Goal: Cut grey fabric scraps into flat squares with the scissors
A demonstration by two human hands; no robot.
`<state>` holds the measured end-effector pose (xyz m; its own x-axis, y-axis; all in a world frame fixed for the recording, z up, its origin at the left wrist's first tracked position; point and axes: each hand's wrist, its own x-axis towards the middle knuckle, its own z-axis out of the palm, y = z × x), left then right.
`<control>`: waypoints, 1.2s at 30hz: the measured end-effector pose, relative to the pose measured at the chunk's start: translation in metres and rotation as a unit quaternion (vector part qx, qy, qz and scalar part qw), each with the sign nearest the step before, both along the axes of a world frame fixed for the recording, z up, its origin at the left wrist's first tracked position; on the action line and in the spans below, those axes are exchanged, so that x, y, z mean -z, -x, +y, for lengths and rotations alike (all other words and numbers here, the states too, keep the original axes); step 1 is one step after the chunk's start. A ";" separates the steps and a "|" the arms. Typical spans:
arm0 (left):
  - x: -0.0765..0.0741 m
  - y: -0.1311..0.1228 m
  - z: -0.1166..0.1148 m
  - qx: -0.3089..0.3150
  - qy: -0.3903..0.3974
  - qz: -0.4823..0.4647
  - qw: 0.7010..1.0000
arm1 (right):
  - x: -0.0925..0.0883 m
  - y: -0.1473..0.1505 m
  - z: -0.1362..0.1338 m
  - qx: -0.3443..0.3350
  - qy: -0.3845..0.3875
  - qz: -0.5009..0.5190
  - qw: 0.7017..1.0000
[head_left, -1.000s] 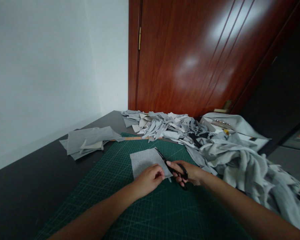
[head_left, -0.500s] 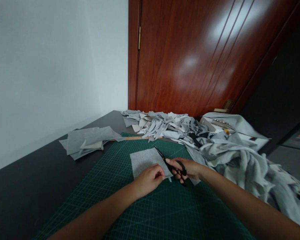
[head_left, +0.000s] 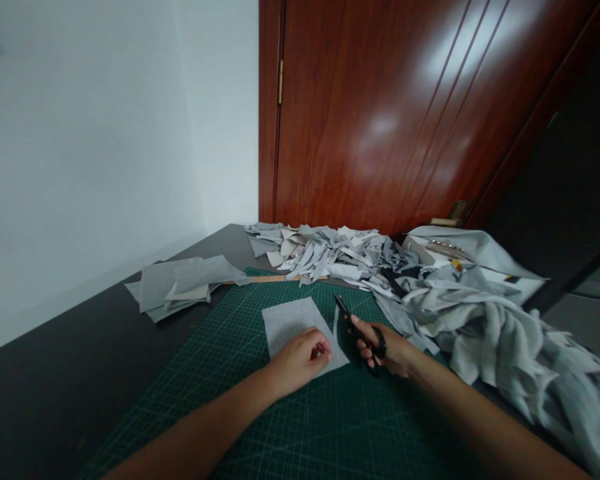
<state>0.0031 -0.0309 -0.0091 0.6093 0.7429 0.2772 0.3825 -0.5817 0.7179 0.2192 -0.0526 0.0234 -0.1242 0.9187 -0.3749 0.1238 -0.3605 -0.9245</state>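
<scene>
My left hand point(head_left: 300, 359) is closed in a pinch on the near edge of a grey fabric square point(head_left: 293, 321) that lies flat on the green cutting mat point(head_left: 260, 427). Black scissors point(head_left: 356, 328) are gripped in my right hand point(head_left: 387, 350), blades pointing away and lifted just to the right of the square. A thin grey strip point(head_left: 336, 319) stands up beside the scissors at the square's right edge.
A stack of cut grey pieces point(head_left: 183, 285) lies at the mat's far left on the dark table point(head_left: 45, 380). Several grey scraps point(head_left: 320, 250) are heaped at the back. A large bunch of grey fabric point(head_left: 485, 320) fills the right side. A wooden door point(head_left: 380, 113) stands behind.
The scissors have come off the fabric square and moved right, clear of its edge. A narrow strip now stands free beside them. My left hand has kept its hold.
</scene>
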 end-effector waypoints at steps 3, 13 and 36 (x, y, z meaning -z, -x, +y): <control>0.000 0.006 0.006 -0.049 -0.040 0.038 0.997 | 0.010 -0.014 -0.007 0.072 -0.009 0.033 0.997; -0.006 0.022 0.028 -0.132 -0.116 0.184 0.967 | 0.024 -0.033 -0.030 0.027 -0.059 0.178 0.982; -0.064 0.129 0.108 -0.395 0.015 -0.337 0.855 | 0.027 -0.026 -0.034 0.022 -0.058 0.169 0.984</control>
<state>-0.1257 0.0774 0.0545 -0.3756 0.8620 0.3405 0.1414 -0.3098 0.9402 0.2455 -0.0863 -0.0036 -0.1826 0.9604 -0.2105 -0.2110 -0.2474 -0.9457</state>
